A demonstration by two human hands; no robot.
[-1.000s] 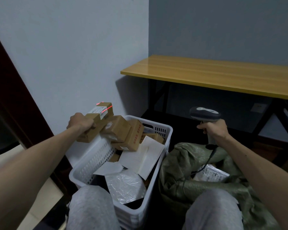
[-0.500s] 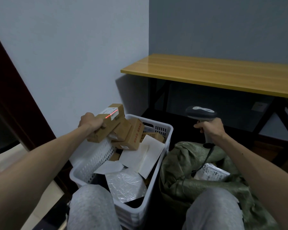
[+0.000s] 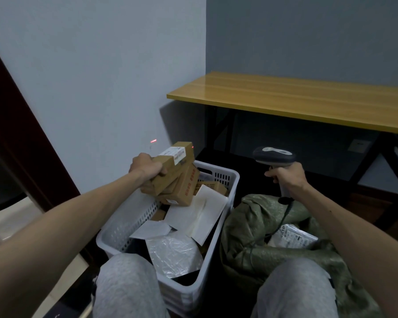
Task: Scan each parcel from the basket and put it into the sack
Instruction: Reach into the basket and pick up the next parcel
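Note:
My left hand (image 3: 146,167) grips a long brown cardboard parcel (image 3: 170,167) with a white label on top, held above the far left of the white plastic basket (image 3: 218,230). My right hand (image 3: 285,177) holds a grey handheld scanner (image 3: 274,156) by its grip, above the green woven sack (image 3: 257,223); its cable drops into the sack. A red scan line falls on the wall just left of the parcel. The basket holds several brown boxes (image 3: 189,187), white mailers (image 3: 197,214) and a silvery plastic pouch (image 3: 174,253). One white labelled parcel (image 3: 293,237) lies inside the sack.
A yellow wooden table (image 3: 296,99) on black legs stands behind the basket and sack. The grey wall corner is close on the left, with a dark door frame (image 3: 14,134) beside it. My knees in grey trousers (image 3: 129,288) sit in front of the basket and sack.
My left hand has carried the brown parcel rightward, toward the scanner. The red scan line has slipped off the label onto the wall. The scanner hand has shifted slightly left.

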